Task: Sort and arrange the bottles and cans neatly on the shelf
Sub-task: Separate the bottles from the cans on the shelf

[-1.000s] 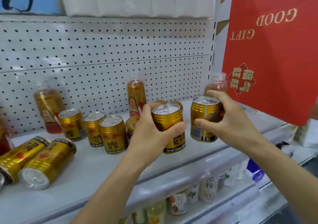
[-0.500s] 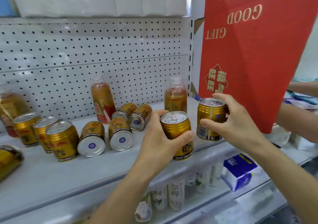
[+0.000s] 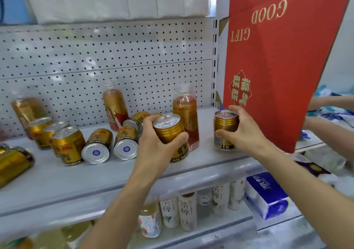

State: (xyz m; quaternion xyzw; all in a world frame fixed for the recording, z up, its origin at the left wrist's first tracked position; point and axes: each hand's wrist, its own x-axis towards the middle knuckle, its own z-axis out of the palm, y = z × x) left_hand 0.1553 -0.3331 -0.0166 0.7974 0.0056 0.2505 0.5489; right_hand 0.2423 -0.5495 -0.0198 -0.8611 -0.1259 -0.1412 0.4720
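Head view shows both hands at the right part of the grey shelf [image 3: 57, 174]. The left hand [image 3: 153, 145] is curled around a gold can [image 3: 169, 132] and holds it tilted, its top leaning toward the left; I cannot tell if its base touches the shelf. The right hand [image 3: 243, 132] grips a second gold can [image 3: 225, 130], which stands upright near the shelf's right end, just beside a red gift bag [image 3: 277, 57]. Between the two cans, further back, stands a bottle [image 3: 184, 111] with amber drink. To the left, two cans [image 3: 97, 147] lie on their sides with silver bottoms facing the camera, and three upright cans [image 3: 67, 145] stand close together. Another bottle [image 3: 115, 109] stands near the pegboard wall [image 3: 95, 57].
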